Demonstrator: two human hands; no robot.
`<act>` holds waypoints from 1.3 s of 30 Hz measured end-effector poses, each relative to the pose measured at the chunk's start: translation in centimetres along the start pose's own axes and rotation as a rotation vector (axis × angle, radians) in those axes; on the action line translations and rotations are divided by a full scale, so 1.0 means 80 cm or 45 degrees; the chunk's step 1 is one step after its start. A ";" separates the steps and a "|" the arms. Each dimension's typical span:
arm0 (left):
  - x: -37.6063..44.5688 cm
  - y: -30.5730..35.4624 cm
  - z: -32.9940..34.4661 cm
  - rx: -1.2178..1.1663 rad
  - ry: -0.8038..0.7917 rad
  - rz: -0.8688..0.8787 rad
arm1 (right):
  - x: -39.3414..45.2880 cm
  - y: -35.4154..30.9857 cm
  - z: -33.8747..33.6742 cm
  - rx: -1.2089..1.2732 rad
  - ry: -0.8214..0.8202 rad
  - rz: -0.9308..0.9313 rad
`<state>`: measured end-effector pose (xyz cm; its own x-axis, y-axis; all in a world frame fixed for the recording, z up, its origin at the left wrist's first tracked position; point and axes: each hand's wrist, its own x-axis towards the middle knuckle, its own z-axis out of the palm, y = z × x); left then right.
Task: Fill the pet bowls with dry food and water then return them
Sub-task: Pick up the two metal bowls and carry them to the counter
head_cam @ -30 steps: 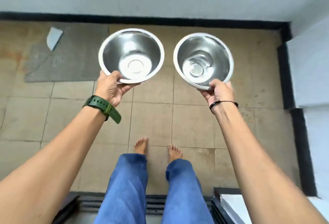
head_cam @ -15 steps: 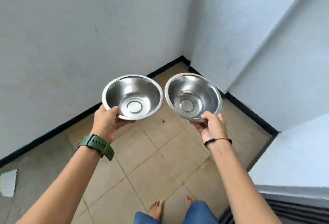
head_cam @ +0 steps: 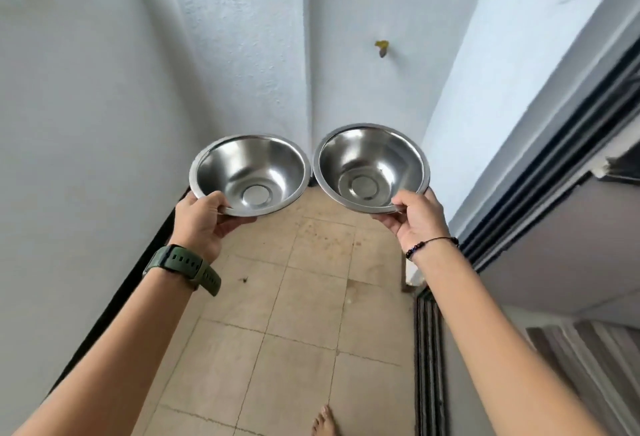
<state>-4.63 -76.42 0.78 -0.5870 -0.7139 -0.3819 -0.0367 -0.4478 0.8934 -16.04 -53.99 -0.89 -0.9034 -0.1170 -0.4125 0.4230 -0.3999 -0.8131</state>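
At 6 o'clock, nearest to the camera, a bare foot [head_cam: 323,422] stands on the beige tiled floor [head_cam: 277,349]. From the lower corners two bare forearms go up toward the middle of the view.

The left forearm carries a green watch [head_cam: 183,267] on the wrist, at about 8 o'clock from the center. Above it, the left hand [head_cam: 202,219] grips the near rim of the left bowl [head_cam: 249,174]: the thumb lies over the rim on top, and the other fingers are curled under the bowl. The right forearm carries a thin bracelet of dark beads [head_cam: 431,245] on the wrist, at about 4 o'clock. The right hand [head_cam: 417,219] grips the near rim of the right bowl [head_cam: 371,165] in the same way, thumb on top and fingers curled below.

Both bowls are of shiny steel, held in the air side by side near the center, with the open side up and a little tilted toward the camera. Nothing is inside them. Their rims are just beside each other; I cannot tell if they touch.

Behind the bowls, at 12 o'clock, pale walls [head_cam: 86,106] meet in a corner. A small yellow thing [head_cam: 381,48] sits on the wall at 1 o'clock. At 3 o'clock a dark door frame [head_cam: 554,176] runs along the right side.
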 end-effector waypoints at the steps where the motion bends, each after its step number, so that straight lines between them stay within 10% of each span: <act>1: -0.008 -0.004 0.011 0.014 -0.026 -0.019 | -0.006 -0.009 -0.013 0.006 0.022 -0.018; 22: -0.202 -0.144 0.365 0.326 -1.077 -0.310 | -0.146 -0.177 -0.340 0.376 0.972 -0.551; 39: -0.400 -0.310 0.703 0.207 -1.087 -0.393 | -0.069 -0.373 -0.689 0.419 0.968 -0.524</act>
<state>-30.44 -12.22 4.15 -0.9275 0.0932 -0.3619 -0.3658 -0.4252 0.8279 -19.84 8.72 2.96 -0.6403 0.6731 -0.3701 -0.0677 -0.5294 -0.8457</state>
